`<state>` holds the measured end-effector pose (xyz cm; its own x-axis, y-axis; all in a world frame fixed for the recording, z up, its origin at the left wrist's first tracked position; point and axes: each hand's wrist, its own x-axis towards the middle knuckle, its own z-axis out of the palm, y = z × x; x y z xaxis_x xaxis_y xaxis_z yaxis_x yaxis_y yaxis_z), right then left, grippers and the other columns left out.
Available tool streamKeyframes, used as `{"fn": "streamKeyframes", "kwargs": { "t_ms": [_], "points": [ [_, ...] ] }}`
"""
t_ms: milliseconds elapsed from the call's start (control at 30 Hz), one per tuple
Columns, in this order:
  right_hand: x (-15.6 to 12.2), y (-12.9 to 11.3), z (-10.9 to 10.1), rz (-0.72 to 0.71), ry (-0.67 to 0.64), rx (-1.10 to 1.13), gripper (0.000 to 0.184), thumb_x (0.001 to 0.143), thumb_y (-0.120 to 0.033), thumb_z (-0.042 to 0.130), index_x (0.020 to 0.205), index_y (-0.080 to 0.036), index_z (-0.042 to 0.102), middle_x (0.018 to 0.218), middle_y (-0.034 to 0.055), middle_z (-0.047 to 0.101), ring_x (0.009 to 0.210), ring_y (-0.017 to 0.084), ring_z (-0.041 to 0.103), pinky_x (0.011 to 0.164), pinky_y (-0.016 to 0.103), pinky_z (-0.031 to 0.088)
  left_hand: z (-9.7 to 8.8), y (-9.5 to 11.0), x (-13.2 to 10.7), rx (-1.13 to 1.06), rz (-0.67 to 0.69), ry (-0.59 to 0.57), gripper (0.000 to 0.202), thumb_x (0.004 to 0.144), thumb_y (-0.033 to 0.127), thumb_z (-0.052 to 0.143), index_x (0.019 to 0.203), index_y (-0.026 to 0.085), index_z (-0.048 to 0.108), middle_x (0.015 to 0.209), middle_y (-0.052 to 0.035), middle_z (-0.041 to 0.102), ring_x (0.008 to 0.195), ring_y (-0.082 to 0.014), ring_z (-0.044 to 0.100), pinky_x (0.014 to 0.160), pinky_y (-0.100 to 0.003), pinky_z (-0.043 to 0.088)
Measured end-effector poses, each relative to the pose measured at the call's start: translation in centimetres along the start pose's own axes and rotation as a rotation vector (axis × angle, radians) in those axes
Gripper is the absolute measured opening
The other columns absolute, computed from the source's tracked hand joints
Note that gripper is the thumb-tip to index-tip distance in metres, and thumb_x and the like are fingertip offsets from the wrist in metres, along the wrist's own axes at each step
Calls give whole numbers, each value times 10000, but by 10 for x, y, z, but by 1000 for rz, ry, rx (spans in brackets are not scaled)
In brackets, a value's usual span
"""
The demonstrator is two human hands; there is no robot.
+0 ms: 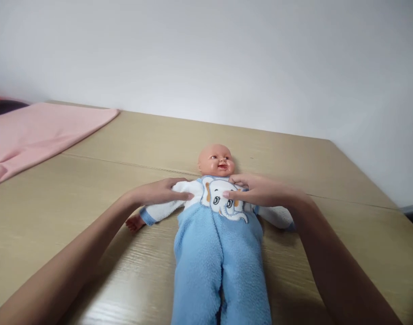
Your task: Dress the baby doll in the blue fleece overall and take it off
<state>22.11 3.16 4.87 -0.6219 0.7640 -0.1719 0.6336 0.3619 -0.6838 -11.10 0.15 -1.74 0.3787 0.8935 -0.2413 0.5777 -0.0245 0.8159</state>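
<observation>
A bald baby doll [217,160] lies on its back on the wooden table [152,280], head toward the wall. It wears a blue and white fleece romper [220,243] with an elephant patch [227,201] on the chest. My left hand [162,192] grips the doll at the shoulder and upper sleeve, thumb on the white chest fabric. On the other side, my right hand [257,189] is closed at the upper chest near the collar, its thumb on the elephant patch and its fingers curled by the shoulder. The lower legs run out of view.
A pink cloth [51,131] covers the table's left back corner. Behind it, at the left edge, are a dark object and something red. A white wall [206,63] rises beyond the table, and a seam crosses the tabletop. Something dark shows at the right edge.
</observation>
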Motion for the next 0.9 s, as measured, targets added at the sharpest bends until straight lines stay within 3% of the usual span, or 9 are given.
{"fn": "streamKeyframes", "kwargs": {
  "t_ms": [100,167,333,433,500,600,700,800,900],
  "points": [
    [-6,5,-7,61,-126,-47,390,962,-646,745,933,-258,781,980,61,805,837,286,684,690,395,482,0,-1,-1,-5,-7,-21,520,883,613,877,1344,377,833,1357,-44,844,1215,-344,803,985,-350,631],
    [-14,6,-8,45,-122,-41,366,1003,-618,709,1042,-264,796,1036,71,815,879,299,696,741,412,502,0,-1,-1,-9,-11,-26,545,875,607,888,1367,384,823,1368,-46,839,1215,-350,804,991,-361,635],
    [-42,19,5,-54,83,-38,304,1064,-565,664,1137,-286,758,1174,85,803,1083,348,722,980,481,553,0,-3,-2,-7,-29,-5,561,856,623,898,1355,376,828,1384,-54,831,1242,-379,790,1013,-392,636],
    [-64,42,17,-92,227,-87,279,1066,-533,685,1238,-315,719,1359,89,738,1331,357,655,1187,536,498,0,-2,-3,21,-21,1,604,862,663,872,1375,350,804,1358,-63,835,1219,-385,789,1012,-414,640],
    [-82,62,22,-93,312,-130,375,1046,-527,721,1367,-338,675,1468,94,687,1441,372,599,1260,571,457,-1,1,-4,67,3,-1,655,897,695,823,1440,337,738,1442,-60,792,1276,-374,760,1085,-446,618],
    [-112,93,25,-36,389,-184,608,992,-577,770,1515,-320,594,1540,121,656,1450,421,612,1259,600,483,-1,7,-6,118,134,21,653,985,674,737,1517,317,608,1617,-65,655,1435,-344,653,1214,-484,543],
    [-138,117,29,28,380,-188,697,929,-570,836,1527,-312,590,1524,126,679,1375,442,672,1184,604,563,5,21,-11,186,347,163,421,1103,548,609,1434,287,606,1545,-83,648,1448,-310,594,1240,-497,497],
    [-152,132,35,80,428,-106,635,921,-532,856,1471,-300,639,1434,129,736,1269,439,727,1087,598,622,26,49,-14,344,581,261,230,1156,387,527,1303,259,650,1411,-79,679,1375,-280,588,1218,-478,473],
    [-153,139,40,118,477,90,542,909,-506,870,1365,-272,694,1283,124,800,1128,396,784,942,526,675,58,88,-8,484,730,207,244,1167,334,516,1337,236,662,1409,-81,697,1395,-278,578,1249,-468,447]
  ]
}}
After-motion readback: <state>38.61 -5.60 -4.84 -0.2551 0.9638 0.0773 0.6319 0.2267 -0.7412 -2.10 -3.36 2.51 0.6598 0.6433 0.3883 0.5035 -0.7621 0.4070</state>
